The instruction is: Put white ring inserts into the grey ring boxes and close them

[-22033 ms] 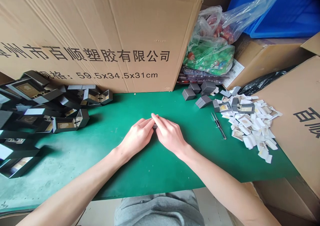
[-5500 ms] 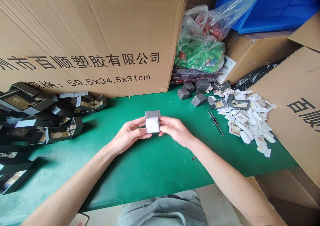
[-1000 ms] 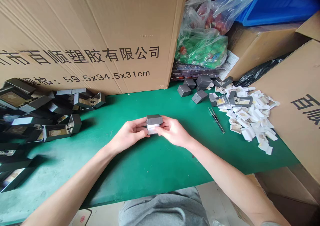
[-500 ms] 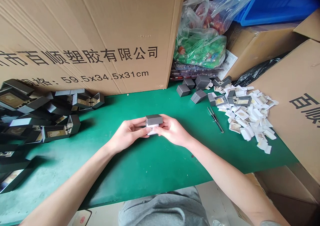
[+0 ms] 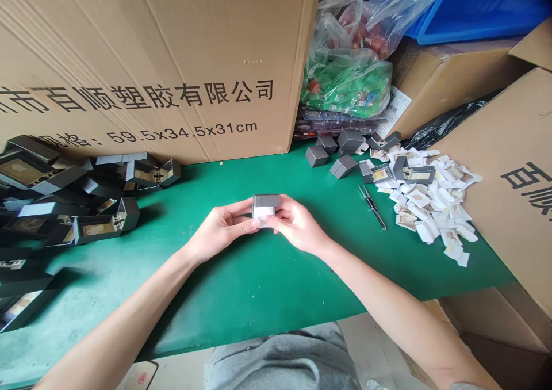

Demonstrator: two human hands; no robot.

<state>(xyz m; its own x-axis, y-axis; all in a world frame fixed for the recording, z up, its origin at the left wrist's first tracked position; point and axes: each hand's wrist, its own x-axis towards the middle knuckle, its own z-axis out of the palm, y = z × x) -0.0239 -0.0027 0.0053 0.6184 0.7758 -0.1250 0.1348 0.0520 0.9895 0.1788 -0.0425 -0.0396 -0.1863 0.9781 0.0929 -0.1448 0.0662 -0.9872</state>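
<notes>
We grasp a small grey box [image 5: 266,201] between our left hand [image 5: 215,232] and right hand [image 5: 303,226], fingers around its sides and both thumbs at the lower edge of its white part [image 5: 263,211]. It is near the middle of the green worktop [image 5: 241,304]; we cannot tell whether it touches the surface. To our right lie tweezers [image 5: 372,207], then a heap of white pieces [image 5: 431,200]; to our left, open dark boxes are piled up [image 5: 97,228].

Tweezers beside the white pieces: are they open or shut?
Open: the tweezers lie on the green tabletop with their two tips spread apart, a gap showing between the arms.
</notes>
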